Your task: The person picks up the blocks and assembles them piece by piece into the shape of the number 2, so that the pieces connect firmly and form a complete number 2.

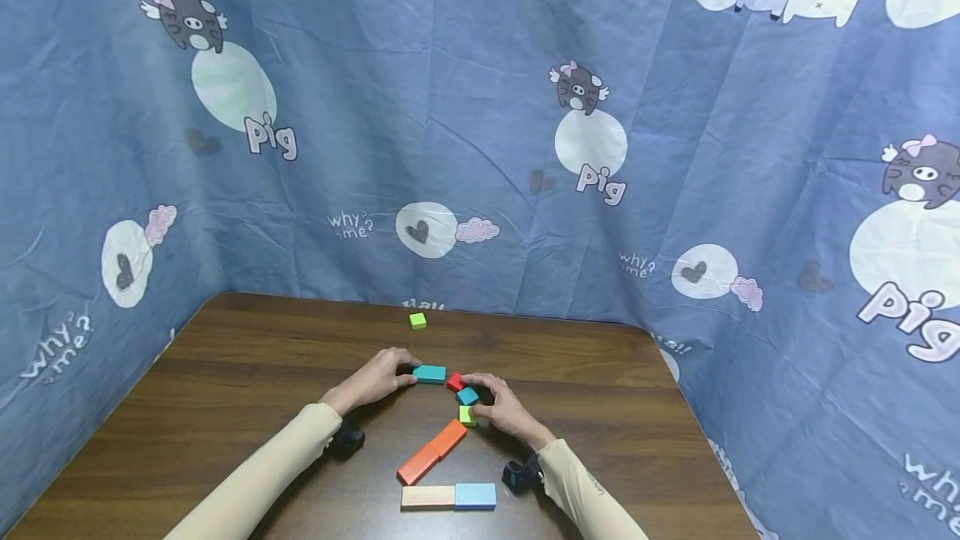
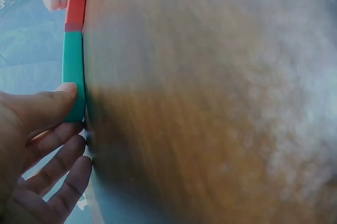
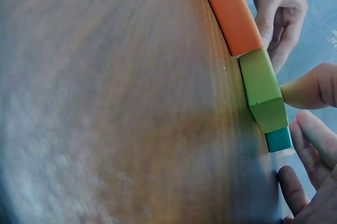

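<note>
My left hand (image 1: pixel 378 377) pinches the left end of a long teal block (image 1: pixel 430 374) lying on the table. In the left wrist view its thumb lies on the side of the block, other fingers spread below. A red cube (image 1: pixel 455 382) sits by the block's right end, followed by a small teal cube (image 1: pixel 467 396) and a yellow-green cube (image 1: pixel 467 416) curving toward me. My right hand (image 1: pixel 506 411) spans these cubes with relaxed fingers, a fingertip at the red one. Its thumb touches the green cube, clearest in the right wrist view.
Two orange blocks (image 1: pixel 432 452) run end to end below the green cube. Nearer me, a plain wooden block (image 1: pixel 428 497) abuts a light blue block (image 1: pixel 476 497). Another yellow-green cube (image 1: pixel 417 321) stands near the back edge of the brown table (image 1: pixel 585 357). A blue cloth (image 1: pixel 465 148) hangs behind.
</note>
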Demonstrator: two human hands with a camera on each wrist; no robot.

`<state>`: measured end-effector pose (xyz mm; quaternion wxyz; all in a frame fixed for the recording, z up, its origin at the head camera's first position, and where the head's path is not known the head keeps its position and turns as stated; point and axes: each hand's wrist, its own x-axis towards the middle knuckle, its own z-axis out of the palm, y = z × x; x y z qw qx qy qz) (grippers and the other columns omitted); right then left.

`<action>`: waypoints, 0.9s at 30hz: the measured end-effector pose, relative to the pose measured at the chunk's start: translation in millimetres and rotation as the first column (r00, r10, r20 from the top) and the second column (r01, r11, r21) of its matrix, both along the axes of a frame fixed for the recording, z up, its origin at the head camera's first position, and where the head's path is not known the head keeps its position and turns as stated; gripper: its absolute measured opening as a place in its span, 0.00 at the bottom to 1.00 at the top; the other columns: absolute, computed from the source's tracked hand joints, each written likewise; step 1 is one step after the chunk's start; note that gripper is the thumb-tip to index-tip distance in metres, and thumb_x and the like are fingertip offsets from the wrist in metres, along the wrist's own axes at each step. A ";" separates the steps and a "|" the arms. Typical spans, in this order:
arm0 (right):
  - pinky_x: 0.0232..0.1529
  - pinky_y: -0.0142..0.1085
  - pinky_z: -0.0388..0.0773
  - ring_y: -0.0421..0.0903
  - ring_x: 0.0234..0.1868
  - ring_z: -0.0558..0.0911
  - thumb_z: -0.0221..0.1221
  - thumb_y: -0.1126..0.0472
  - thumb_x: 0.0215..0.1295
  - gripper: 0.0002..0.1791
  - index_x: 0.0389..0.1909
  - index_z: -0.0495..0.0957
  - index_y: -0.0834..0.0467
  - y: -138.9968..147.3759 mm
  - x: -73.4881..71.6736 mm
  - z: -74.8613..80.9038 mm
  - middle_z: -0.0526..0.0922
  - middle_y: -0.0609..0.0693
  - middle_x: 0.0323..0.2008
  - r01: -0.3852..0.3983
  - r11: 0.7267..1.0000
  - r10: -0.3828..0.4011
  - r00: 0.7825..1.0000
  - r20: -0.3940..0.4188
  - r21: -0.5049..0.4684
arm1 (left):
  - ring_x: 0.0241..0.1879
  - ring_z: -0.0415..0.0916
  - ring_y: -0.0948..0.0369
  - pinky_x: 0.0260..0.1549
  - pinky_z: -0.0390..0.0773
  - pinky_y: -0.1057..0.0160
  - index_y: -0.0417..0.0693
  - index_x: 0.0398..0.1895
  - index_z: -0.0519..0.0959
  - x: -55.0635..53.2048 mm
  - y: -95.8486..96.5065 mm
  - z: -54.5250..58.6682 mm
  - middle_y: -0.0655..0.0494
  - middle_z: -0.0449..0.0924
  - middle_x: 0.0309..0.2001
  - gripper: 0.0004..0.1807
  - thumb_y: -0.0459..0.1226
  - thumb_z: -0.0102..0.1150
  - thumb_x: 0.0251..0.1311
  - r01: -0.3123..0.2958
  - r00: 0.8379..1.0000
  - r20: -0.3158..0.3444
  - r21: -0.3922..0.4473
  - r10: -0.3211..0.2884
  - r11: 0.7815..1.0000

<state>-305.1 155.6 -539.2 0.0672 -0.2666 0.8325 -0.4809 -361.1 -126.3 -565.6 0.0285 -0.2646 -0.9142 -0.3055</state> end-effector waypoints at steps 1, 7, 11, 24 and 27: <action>0.61 0.50 0.57 0.60 0.61 0.69 0.60 0.73 0.54 0.29 0.60 0.72 0.64 0.1 0.2 0.1 0.73 0.61 0.61 -0.002 1.000 0.002 1.000 -0.002 0.000 | 0.53 0.76 0.50 0.53 0.73 0.48 0.43 0.50 0.81 0.0 0.1 0.2 0.50 0.82 0.48 0.15 0.38 0.62 0.61 -0.004 1.000 0.008 0.001 0.004 1.000; 0.61 0.51 0.57 0.61 0.61 0.68 0.60 0.72 0.54 0.29 0.61 0.70 0.65 1.4 0.1 0.6 0.72 0.62 0.61 -0.018 1.000 0.018 1.000 0.001 0.001 | 0.53 0.77 0.50 0.53 0.74 0.48 0.43 0.49 0.81 -0.7 1.0 1.2 0.50 0.82 0.48 0.15 0.38 0.62 0.61 -0.007 1.000 0.017 -0.006 0.007 1.000; 0.62 0.51 0.56 0.60 0.62 0.68 0.60 0.72 0.55 0.29 0.61 0.71 0.64 1.7 -0.1 0.1 0.73 0.61 0.61 -0.018 1.000 0.018 1.000 0.005 0.003 | 0.52 0.77 0.50 0.52 0.74 0.49 0.42 0.48 0.82 -0.6 1.5 1.3 0.49 0.83 0.47 0.14 0.37 0.63 0.60 0.012 1.000 0.002 -0.003 -0.012 1.000; 0.65 0.51 0.53 0.57 0.62 0.70 0.60 0.72 0.54 0.29 0.60 0.72 0.63 1.7 -3.1 -5.9 0.74 0.58 0.61 -0.013 1.000 0.013 1.000 -0.004 0.002 | 0.52 0.77 0.49 0.51 0.75 0.49 0.41 0.49 0.82 3.2 4.1 6.0 0.47 0.82 0.48 0.15 0.36 0.62 0.60 0.026 0.999 0.037 -0.003 -0.026 1.000; 0.62 0.48 0.56 0.53 0.61 0.70 0.61 0.69 0.54 0.30 0.61 0.73 0.57 3.6 -12.7 -21.0 0.75 0.54 0.60 0.000 1.000 0.000 1.000 -0.015 0.013 | 0.52 0.77 0.49 0.51 0.75 0.49 0.41 0.49 0.81 3.0 4.2 6.3 0.47 0.82 0.49 0.15 0.36 0.62 0.60 0.030 0.999 0.030 -0.009 -0.030 1.000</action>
